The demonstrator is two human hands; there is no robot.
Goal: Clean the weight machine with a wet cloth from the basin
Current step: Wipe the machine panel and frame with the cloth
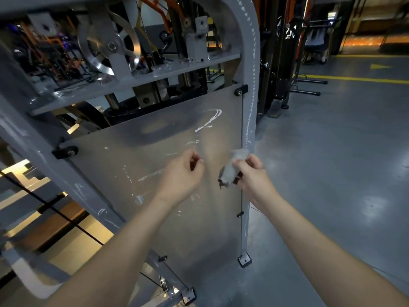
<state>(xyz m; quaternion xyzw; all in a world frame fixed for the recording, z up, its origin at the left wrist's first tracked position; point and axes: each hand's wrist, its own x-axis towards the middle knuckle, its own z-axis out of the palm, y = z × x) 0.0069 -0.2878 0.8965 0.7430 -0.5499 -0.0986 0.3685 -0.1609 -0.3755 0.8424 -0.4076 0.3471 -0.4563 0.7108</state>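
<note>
The grey weight machine fills the left and centre, with a translucent shield panel (155, 165) marked by white smears. Its grey upright post (249, 120) runs down the panel's right edge. My right hand (254, 176) grips a small grey cloth (230, 171), bunched up and held just in front of the panel near the post. My left hand (183, 171) hovers in front of the panel's middle, fingers curled with thumb and fingertips close together, holding nothing I can see. The basin is out of view.
A silver pulley wheel (110, 45) and a cross shelf (137, 78) sit above the panel. Black cables run at the lower left. Another dark machine (285, 63) stands behind to the right. Grey floor (332, 151) with yellow lines spreads to the right.
</note>
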